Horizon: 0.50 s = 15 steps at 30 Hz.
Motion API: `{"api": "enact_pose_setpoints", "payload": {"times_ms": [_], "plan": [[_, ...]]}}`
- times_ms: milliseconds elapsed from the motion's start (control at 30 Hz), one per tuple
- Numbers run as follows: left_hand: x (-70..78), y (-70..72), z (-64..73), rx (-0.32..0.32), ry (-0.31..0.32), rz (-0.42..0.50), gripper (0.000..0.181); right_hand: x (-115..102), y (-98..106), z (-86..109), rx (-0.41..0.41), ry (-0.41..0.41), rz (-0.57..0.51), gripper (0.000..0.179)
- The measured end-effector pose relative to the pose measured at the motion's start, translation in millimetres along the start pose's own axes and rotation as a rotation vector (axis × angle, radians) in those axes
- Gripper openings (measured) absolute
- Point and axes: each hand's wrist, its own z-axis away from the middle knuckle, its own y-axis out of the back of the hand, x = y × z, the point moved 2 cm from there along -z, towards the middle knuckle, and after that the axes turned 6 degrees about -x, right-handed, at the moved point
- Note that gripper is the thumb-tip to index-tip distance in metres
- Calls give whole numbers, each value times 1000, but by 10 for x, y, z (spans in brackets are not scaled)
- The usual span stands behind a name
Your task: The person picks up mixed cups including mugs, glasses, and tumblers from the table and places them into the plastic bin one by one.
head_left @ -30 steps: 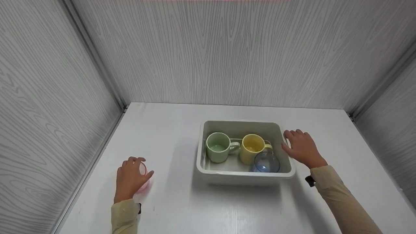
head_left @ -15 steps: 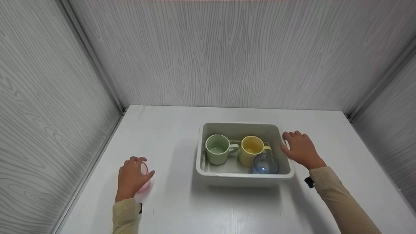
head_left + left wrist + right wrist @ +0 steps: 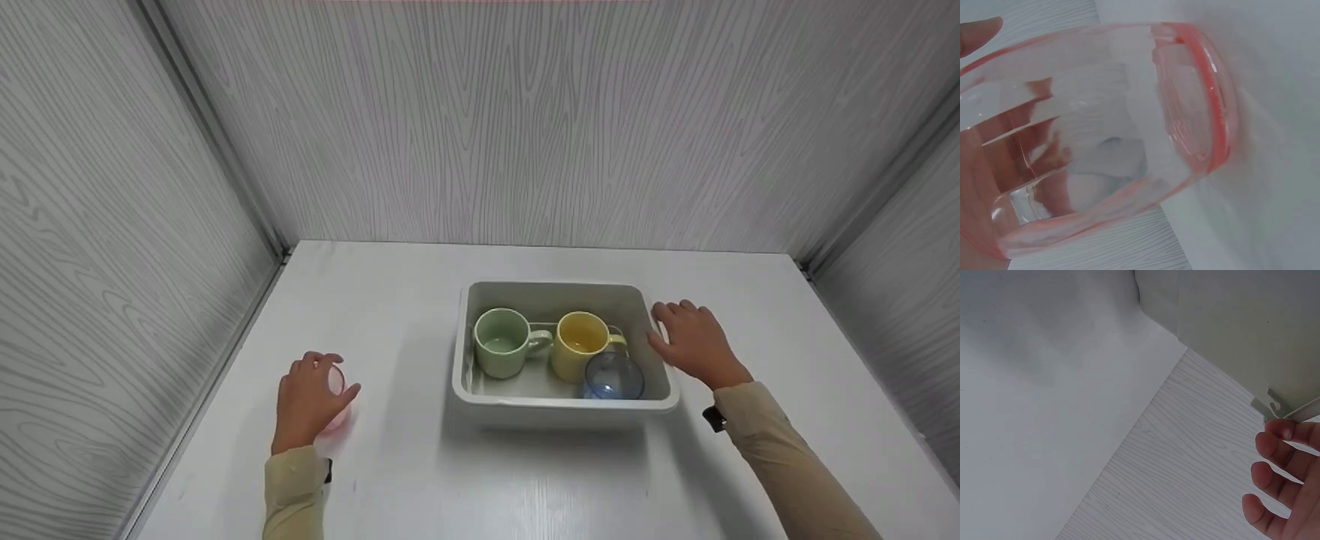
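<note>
My left hand [image 3: 306, 401] grips a clear pink drinking glass [image 3: 340, 421] near its rim, on the left side of the table. Close up in the left wrist view, the pink-tinted glass [image 3: 1106, 107] shows its thick base toward the white tabletop; whether the base touches it I cannot tell. On the other side, my right hand [image 3: 696, 341] holds the right rim of a pale grey plastic bin [image 3: 562, 405]. The right wrist view shows the index fingertip [image 3: 1280, 429] at the bin's rim, with the other fingers bent below; the thumb is hidden there.
Inside the bin stand a green mug [image 3: 501, 343], a yellow mug [image 3: 581, 346] and a blue-tinted glass [image 3: 614, 376]. White tabletop [image 3: 382, 480] lies between the left hand and the bin. Wood-grain panels [image 3: 480, 120] enclose the table at the back and both sides.
My left hand has shifted slightly forward and to the right with the pink glass in its grip. The right hand stays at the bin's rim, and the bin has not moved.
</note>
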Motion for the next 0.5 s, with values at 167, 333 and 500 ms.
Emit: {"api": "enact_pose_setpoints", "payload": {"times_ms": [167, 333, 500], "plan": [[-12, -23, 9, 60, -5, 28, 50, 3, -9, -1, 9, 1, -3, 29], [-43, -57, 54, 155, -9, 59, 51, 6, -14, -6, 12, 4, -6, 28], [-81, -90, 108, 265, -48, 89, 52, 12, -22, -11, 6, 1, 1, 28]]}}
